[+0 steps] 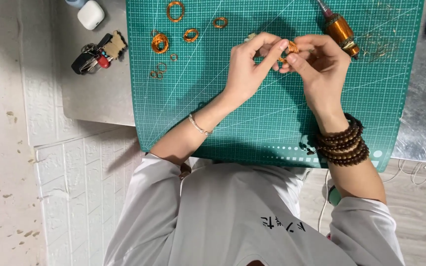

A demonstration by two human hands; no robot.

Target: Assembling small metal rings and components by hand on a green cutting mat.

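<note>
Both hands pinch one copper coil above the mat's far half.

Left hand [247,64] and right hand [316,64] grip the coil [292,48]; spool [341,30] just right, loose rings [159,43] left; near mat [252,133] bare to its edge.

Small copper wire coil [292,48], apparently round, pinched above green mat.

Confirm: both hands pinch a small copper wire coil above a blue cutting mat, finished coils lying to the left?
Not quite. The head view shows the cutting mat is green, not blue. The rest holds: left hand and right hand pinch the copper wire coil, with finished coils lying to the left.
</note>
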